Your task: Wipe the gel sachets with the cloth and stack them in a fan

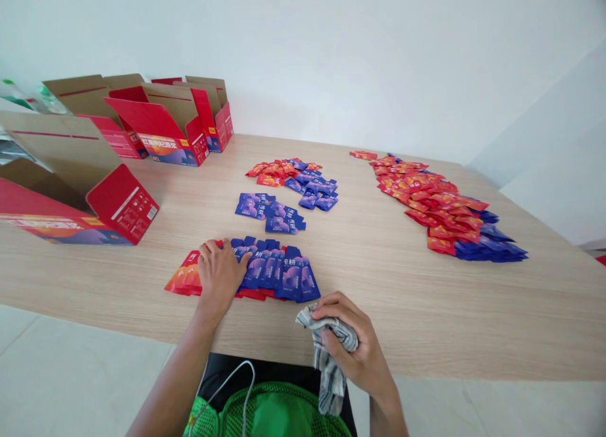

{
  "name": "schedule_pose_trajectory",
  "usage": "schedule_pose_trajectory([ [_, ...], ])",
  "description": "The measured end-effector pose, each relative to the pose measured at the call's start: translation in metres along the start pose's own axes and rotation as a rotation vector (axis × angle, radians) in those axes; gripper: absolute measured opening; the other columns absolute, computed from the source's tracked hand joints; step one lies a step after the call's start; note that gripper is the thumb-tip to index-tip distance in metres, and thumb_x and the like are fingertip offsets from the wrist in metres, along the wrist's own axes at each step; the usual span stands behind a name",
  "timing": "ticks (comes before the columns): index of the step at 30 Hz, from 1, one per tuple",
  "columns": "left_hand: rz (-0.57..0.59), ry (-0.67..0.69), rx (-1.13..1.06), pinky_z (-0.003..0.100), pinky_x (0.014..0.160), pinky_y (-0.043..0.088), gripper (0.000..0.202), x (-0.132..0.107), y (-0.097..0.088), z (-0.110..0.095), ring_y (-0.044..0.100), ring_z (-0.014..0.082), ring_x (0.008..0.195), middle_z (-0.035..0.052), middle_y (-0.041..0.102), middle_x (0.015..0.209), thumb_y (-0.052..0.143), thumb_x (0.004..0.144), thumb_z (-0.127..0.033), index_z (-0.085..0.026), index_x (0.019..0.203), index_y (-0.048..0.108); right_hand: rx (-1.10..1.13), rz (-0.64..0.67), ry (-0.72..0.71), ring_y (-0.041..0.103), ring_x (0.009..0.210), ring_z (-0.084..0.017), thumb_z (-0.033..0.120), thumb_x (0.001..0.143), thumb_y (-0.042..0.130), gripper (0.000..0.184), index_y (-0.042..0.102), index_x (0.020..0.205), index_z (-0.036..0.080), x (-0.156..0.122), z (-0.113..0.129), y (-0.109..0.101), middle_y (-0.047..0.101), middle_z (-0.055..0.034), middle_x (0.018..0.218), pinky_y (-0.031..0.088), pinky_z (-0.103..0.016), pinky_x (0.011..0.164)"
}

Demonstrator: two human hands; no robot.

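My left hand (220, 273) rests on a near row of overlapping sachets, its thumb spread away from the fingers. Under and left of it lie red-orange sachets (185, 276); to its right, purple-blue sachets (272, 268) fan out, with red ones peeking from beneath. A crumpled grey striped cloth (331, 348) is gripped in my right hand (353, 342) over the table's front edge, one end hanging down. Just beyond the row are two small groups of purple sachets (285, 220), and behind them a mixed red and purple pile (296, 179).
A large heap of red and purple sachets (426, 200) spreads across the table's right side. Open red cartons (123, 203) stand at the left, with several more (170, 143) behind. Plastic bottles (47, 99) are at the far left. A white wall (341, 64) backs the table (379, 311).
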State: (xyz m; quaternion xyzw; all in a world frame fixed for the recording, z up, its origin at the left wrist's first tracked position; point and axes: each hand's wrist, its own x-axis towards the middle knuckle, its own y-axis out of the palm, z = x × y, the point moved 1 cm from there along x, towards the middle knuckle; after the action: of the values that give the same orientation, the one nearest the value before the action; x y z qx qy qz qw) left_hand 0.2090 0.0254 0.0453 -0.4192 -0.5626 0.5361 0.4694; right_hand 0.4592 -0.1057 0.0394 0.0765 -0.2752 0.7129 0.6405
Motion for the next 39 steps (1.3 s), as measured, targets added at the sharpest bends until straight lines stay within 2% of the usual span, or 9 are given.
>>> schedule_pose_trajectory([
  [5,0.027,0.014,0.0,0.048,0.1,0.054,0.063,-0.002,-0.001,0.001,0.065,0.046,0.128,0.0316,0.07,0.133,0.062,0.102,-0.052,-0.004,0.143,0.067,-0.006,-0.008,0.019,0.074,0.097,-0.019,0.021,0.101,0.066,0.019,0.078,0.114,0.028,-0.002,-0.003,-0.002,0.073,-0.0046,0.106,0.059,-0.027,0.086],
  [11,0.091,0.049,0.0,0.048,0.101,0.056,0.05,-0.005,-0.008,0.004,0.064,0.0445,0.131,0.0281,0.07,0.134,0.056,0.107,-0.046,-0.008,0.134,0.075,-0.007,-0.017,0.031,0.073,0.096,-0.019,0.022,0.102,0.067,0.017,0.078,0.113,0.028,-0.002,-0.004,-0.003,0.073,-0.0044,0.106,0.058,-0.026,0.085],
  [21,0.125,0.063,0.006,0.05,0.104,0.056,0.051,-0.011,-0.016,0.007,0.064,0.0437,0.132,0.0253,0.068,0.138,0.057,0.108,-0.047,-0.012,0.143,0.07,-0.009,-0.022,0.051,0.073,0.097,-0.019,0.022,0.102,0.067,0.018,0.078,0.113,0.029,-0.001,-0.007,-0.003,0.073,-0.0041,0.106,0.057,-0.027,0.085],
  [25,0.081,0.067,-0.02,0.052,0.104,0.056,0.051,-0.013,-0.017,0.011,0.064,0.0436,0.132,0.0241,0.069,0.137,0.057,0.108,-0.046,-0.014,0.146,0.069,-0.01,-0.025,0.052,0.073,0.097,-0.019,0.023,0.102,0.068,0.017,0.079,0.113,0.029,-0.001,-0.007,-0.003,0.072,-0.0044,0.107,0.058,-0.027,0.086],
  [28,-0.009,0.098,-0.063,0.052,0.103,0.056,0.049,-0.021,-0.013,0.013,0.065,0.0421,0.126,0.0225,0.071,0.135,0.054,0.109,-0.043,-0.014,0.145,0.07,-0.018,-0.034,0.049,0.073,0.096,-0.02,0.024,0.103,0.068,0.015,0.079,0.112,0.027,-0.001,-0.007,-0.005,0.072,-0.0051,0.105,0.058,-0.027,0.085],
  [30,-0.102,0.174,-0.136,0.052,0.104,0.056,0.045,-0.033,-0.005,0.011,0.066,0.0399,0.124,0.0205,0.072,0.135,0.054,0.109,-0.039,-0.014,0.142,0.071,-0.034,-0.051,0.057,0.073,0.096,-0.02,0.025,0.103,0.067,0.014,0.079,0.11,0.027,-0.002,-0.009,-0.008,0.072,-0.0058,0.105,0.058,-0.028,0.085],
  [33,-0.229,0.407,-0.285,0.05,0.105,0.055,0.036,-0.061,0.015,-0.003,0.066,0.0352,0.126,0.0162,0.074,0.137,0.052,0.11,-0.027,-0.02,0.138,0.074,-0.074,-0.099,0.076,0.073,0.096,-0.021,0.027,0.104,0.066,0.015,0.08,0.107,0.026,-0.004,-0.011,-0.016,0.072,-0.0066,0.105,0.058,-0.028,0.082],
  [36,-0.242,0.688,-0.334,0.051,0.111,0.052,0.04,-0.091,0.041,-0.025,0.064,0.031,0.136,0.0119,0.073,0.148,0.052,0.108,-0.017,-0.026,0.142,0.072,-0.122,-0.15,0.088,0.074,0.096,-0.022,0.026,0.104,0.066,0.015,0.081,0.104,0.026,-0.006,-0.015,-0.024,0.073,-0.0066,0.104,0.059,-0.029,0.082],
  [39,-0.237,0.794,-0.293,0.053,0.115,0.05,0.046,-0.107,0.06,-0.042,0.059,0.0311,0.146,0.0104,0.067,0.159,0.057,0.105,-0.012,-0.025,0.146,0.069,-0.178,-0.177,0.127,0.075,0.099,-0.023,0.026,0.102,0.065,0.016,0.081,0.101,0.026,-0.008,-0.021,-0.031,0.075,-0.0074,0.106,0.06,-0.031,0.086],
])
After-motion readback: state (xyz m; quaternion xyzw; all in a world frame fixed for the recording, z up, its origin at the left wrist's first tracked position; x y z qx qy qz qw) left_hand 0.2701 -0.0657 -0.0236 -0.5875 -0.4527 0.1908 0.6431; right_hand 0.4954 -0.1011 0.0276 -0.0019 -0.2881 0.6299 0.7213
